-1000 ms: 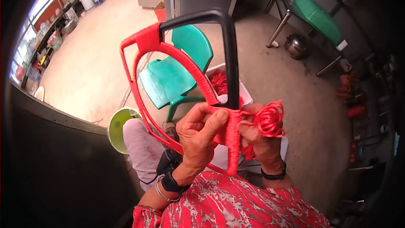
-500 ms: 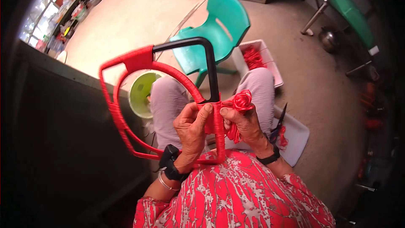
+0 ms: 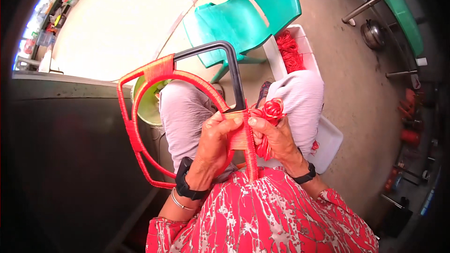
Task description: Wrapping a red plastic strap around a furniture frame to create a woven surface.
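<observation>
A square frame with rounded corners and a ring inside it [image 3: 159,69] stands tilted over my lap. Red cord wraps most of it tightly, while one far corner [image 3: 230,61] shows bare black. My left hand [image 3: 216,136] grips the wrapped band beside the end of the bare part, thumb pressed on the red windings. Close by on the right, my right hand [image 3: 274,138] is closed around a bundle of red cord [image 3: 272,108], its thumb and finger at the frame's edge. Loops of the bundle hang below those fingers.
A green plastic chair [image 3: 234,28] stands ahead. Beyond my right knee is a white bin [image 3: 309,58] of red cord, with a white tray [image 3: 330,143] nearer. A light green bucket [image 3: 147,105] sits by my left knee, next to a dark panel [image 3: 84,159]. A metal pot [image 3: 373,34] lies far right.
The view has shifted, and the frame's near edge has tilted closer to my shirt. Both hands keep their hold at the same spot. Scissors seen earlier at the tray are now out of sight.
</observation>
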The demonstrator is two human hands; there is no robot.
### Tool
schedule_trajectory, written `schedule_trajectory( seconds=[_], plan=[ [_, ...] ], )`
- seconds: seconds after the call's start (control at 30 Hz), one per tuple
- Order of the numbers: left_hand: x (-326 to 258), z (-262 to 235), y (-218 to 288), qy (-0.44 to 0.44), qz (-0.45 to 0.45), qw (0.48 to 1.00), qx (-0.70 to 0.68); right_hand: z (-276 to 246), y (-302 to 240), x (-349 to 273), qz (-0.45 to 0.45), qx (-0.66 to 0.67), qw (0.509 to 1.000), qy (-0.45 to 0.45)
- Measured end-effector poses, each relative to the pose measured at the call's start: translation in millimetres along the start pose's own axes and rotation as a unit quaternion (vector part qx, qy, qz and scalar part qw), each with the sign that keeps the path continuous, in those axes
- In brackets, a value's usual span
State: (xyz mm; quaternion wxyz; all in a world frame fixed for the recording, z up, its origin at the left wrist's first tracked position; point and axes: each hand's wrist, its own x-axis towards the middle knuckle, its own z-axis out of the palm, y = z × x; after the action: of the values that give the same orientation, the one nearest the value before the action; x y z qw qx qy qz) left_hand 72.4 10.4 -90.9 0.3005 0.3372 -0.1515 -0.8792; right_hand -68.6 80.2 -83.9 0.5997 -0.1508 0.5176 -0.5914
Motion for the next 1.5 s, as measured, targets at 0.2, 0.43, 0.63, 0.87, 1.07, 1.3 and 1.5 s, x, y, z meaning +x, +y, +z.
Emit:
schedule_trajectory(
  seconds=[0.2, 0.43, 0.63, 0.87, 1.07, 1.3, 1.5],
  plan=[
    [-6.6, 13.3, 16.3, -0.02, -0.036, 0.999, 0.023, -9.6, -21.5, -5.8, 0.04, 0.066, 0.997, -0.011],
    [-9.9, 12.5, 17.8, -0.031, -0.034, 0.997, -0.063, -3.3, -43.8, -4.0, 0.012, -0.011, 1.0, 0.004],
    [-13.6, 20.6, 15.7, 0.013, -0.026, 0.999, -0.034, -4.5, -44.1, -6.4, -0.02, -0.024, 0.999, -0.022],
    [-13.6, 14.9, 13.7, -0.009, -0.035, 0.996, -0.078, -1.8, -50.5, -8.0, -0.022, 0.007, 0.999, -0.038],
    [-17.2, 17.0, 14.6, -0.007, -0.034, 0.996, -0.087, 1.7, -54.5, -9.3, -0.016, 0.037, 0.999, -0.026],
    [-25.3, 19.1, 19.3, -0.062, -0.004, 0.996, -0.064, -1.3, -58.2, -8.2, -0.021, -0.024, 0.997, -0.068],
    [-30.2, 29.4, 21.5, -0.079, 0.024, 0.996, -0.026, -2.1, -60.5, -6.8, -0.019, 0.001, 0.997, -0.078]
  ],
)
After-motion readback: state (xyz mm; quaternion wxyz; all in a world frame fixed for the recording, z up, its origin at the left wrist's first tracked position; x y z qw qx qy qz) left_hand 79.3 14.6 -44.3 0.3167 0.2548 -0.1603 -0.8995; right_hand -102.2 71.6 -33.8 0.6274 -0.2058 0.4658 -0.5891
